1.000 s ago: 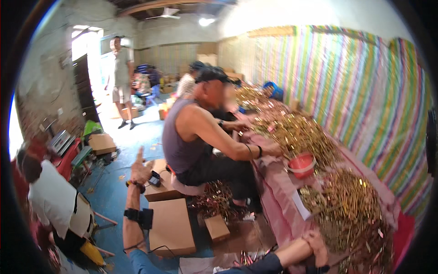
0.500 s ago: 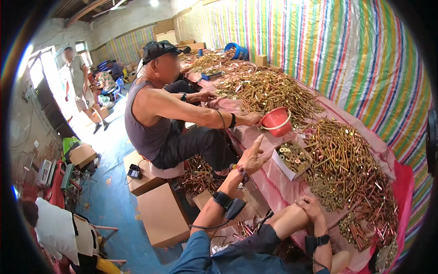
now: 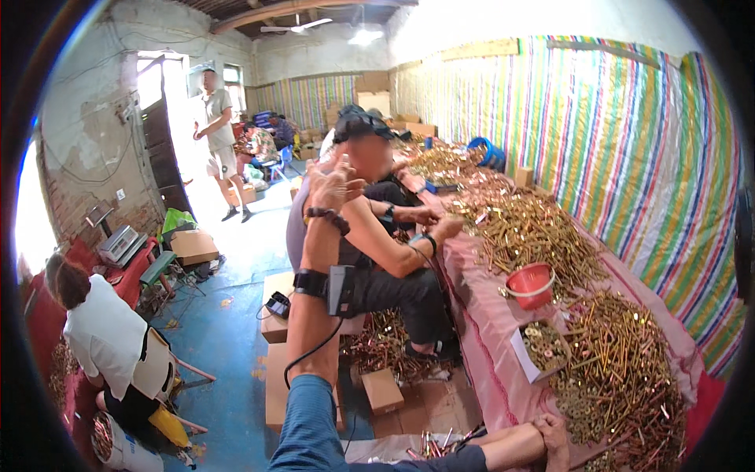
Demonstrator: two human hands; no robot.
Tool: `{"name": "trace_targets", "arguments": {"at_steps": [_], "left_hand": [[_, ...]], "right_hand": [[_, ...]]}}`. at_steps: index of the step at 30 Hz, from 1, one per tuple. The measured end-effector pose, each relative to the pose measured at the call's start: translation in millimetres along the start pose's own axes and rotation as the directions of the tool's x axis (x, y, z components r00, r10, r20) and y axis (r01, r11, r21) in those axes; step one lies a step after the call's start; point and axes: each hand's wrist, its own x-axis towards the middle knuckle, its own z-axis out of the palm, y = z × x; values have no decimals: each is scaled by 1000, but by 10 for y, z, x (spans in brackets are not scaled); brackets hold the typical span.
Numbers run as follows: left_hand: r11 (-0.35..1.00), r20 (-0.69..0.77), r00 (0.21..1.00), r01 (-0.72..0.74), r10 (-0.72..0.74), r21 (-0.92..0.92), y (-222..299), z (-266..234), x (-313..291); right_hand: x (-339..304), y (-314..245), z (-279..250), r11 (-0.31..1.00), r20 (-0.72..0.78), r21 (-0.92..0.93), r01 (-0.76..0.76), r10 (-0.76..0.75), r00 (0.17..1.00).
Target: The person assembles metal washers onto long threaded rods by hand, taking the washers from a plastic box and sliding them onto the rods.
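My left hand is raised in front of a seated person, with its fingers apart and nothing in it. A dark strap with a small box sits on that forearm. My right hand lies draped over my bent knee at the lower edge, beside the pink cloth; it holds nothing that I can see. Nearest to it on the cloth are a pile of flat washers and an open box of washers. A red plastic bowl stands beyond that box, near long brassy screws.
The seated person's hand is over the cloth, by another screw heap. Cardboard boxes and loose screws lie on the floor. Someone in white sits at left; another person stands near the doorway. A blue bucket lies far back.
My left hand has swung up and left, away from the red bowl. The view has turned up and left. The seated person's hand has drawn back from the bowl. My right hand stays on my knee.
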Motion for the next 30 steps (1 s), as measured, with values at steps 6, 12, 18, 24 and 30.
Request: {"name": "trace_targets", "arguments": {"at_steps": [6,12,18,24,30], "left_hand": [[948,248,916,-289,314,-132,65,462,-1076],[891,664,648,53,-374,450,-1147,727,-2290],[832,829,330,-180,-452,525,-2597,774,-3475],[834,860,75,-213,-505,509,-2884,785,-4268],[878,877,-76,-104,-475,467,-3018,733,-4837]], "right_hand": [[146,336,-256,997,4,-50,-50,50,999],[238,72,-168,998,-54,-56,-14,11,998],[241,-193,-46,998,-99,-54,-11,5,995],[80,-347,94,998,-131,-39,-41,35,991],[-119,-383,145,995,-180,-18,-93,89,980]]}}
